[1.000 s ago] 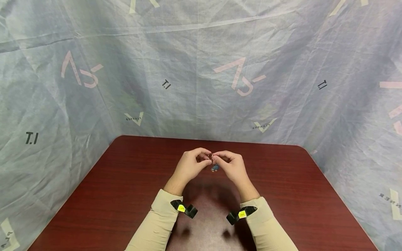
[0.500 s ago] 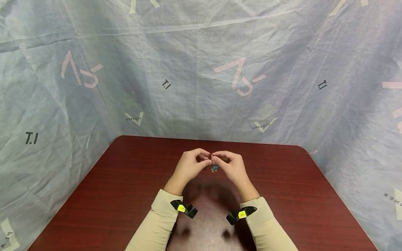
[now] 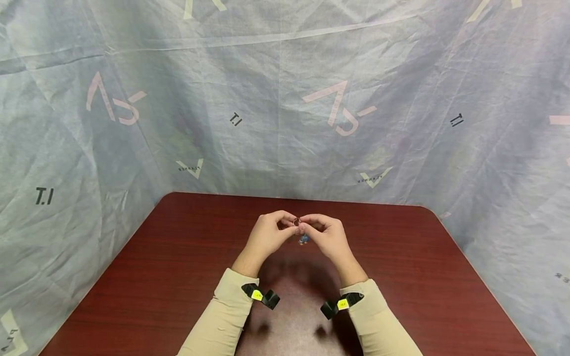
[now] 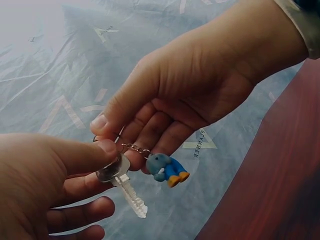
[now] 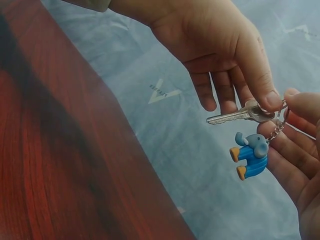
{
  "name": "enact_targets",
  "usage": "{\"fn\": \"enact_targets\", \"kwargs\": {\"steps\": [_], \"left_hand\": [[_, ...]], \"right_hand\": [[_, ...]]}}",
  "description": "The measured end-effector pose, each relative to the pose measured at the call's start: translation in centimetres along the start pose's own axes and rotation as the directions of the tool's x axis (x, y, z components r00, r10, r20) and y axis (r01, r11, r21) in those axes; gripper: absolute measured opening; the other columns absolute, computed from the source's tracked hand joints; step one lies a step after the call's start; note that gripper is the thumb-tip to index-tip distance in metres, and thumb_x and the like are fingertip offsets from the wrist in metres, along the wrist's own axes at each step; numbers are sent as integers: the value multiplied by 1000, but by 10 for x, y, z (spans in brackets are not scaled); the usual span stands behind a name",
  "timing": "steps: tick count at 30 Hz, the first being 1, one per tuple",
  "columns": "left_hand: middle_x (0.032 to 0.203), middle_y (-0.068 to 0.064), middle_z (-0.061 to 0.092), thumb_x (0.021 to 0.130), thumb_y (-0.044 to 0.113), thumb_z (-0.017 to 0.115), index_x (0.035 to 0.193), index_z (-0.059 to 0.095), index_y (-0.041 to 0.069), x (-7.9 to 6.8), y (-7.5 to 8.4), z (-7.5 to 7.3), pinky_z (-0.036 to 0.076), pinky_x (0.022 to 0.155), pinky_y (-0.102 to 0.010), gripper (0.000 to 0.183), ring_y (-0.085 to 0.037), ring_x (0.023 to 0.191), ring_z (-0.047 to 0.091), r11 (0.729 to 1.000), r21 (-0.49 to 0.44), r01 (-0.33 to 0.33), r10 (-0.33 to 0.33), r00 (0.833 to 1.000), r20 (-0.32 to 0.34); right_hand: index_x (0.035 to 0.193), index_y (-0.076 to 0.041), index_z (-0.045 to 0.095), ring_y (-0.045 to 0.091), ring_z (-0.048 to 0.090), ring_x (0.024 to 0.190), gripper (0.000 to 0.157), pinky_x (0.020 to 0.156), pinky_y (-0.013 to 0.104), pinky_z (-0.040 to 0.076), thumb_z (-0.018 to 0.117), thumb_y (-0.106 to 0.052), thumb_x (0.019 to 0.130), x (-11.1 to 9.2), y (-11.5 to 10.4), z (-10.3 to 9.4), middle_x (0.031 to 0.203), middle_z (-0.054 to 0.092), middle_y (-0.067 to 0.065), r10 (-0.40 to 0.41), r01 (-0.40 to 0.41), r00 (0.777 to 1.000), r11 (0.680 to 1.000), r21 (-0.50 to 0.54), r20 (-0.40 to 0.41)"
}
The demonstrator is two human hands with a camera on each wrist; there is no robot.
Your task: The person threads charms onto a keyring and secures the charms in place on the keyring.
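Note:
In the head view both hands meet over the middle of the table. My left hand (image 3: 268, 233) pinches the round head of a silver key (image 5: 231, 117) between thumb and forefinger, the toothed blade pointing away from the fingertips. My right hand (image 3: 329, 234) pinches the metal key ring (image 5: 286, 114) close beside it, fingertips nearly meeting the left ones. From the ring a short chain (image 4: 134, 148) hangs with an elephant charm (image 4: 166, 167), grey-headed, in blue with yellow feet. Thumbs partly cover the key's head and the ring, hiding where they join.
A dark red wooden table (image 3: 169, 257) lies below the hands. Grey printed fabric (image 3: 276, 148) hangs behind it and on both sides. Each sleeved wrist wears a black strap with a small camera (image 3: 270, 299).
The ring and the fingertips have shifted very slightly to the left, and the charm swings a little with them. Both hands keep their pinch; the forearms stay put.

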State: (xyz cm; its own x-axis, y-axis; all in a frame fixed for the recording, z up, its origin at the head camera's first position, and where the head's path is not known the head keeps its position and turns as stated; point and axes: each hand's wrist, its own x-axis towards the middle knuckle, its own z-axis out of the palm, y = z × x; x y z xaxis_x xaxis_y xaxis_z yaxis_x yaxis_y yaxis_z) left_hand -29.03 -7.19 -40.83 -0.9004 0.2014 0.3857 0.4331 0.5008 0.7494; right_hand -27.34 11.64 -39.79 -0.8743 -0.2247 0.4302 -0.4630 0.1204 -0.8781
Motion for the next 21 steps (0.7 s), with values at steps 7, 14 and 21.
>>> {"fn": "enact_targets", "kwargs": {"steps": [7,14,21], "left_hand": [[87,7,72,90,25,79,107,74,16,0,2,0,54,61,-30,20,-19,76,67,1000,-17,9,-9,1000,20],[88,8,70,91,22,78,112,73,18,0,-2,2,55,63,-30,22,-10,76,64,999,-31,17,-16,999,51],[90,6,68,93,17,76,116,72,18,2,-9,5,55,67,-30,24,-12,82,64,995,-96,11,-3,996,87]], "right_hand": [[111,11,70,31,72,81,20,71,47,60,70,-1,94,0,-2,0,97,71,29,19,-19,1000,1000,25,-11],[113,12,69,39,72,82,21,70,49,60,68,0,95,0,-3,-2,95,72,29,9,-9,1000,1000,26,-8],[115,10,69,39,72,87,22,69,47,60,68,0,96,5,15,-6,101,73,26,34,-34,999,999,21,-15]]}}
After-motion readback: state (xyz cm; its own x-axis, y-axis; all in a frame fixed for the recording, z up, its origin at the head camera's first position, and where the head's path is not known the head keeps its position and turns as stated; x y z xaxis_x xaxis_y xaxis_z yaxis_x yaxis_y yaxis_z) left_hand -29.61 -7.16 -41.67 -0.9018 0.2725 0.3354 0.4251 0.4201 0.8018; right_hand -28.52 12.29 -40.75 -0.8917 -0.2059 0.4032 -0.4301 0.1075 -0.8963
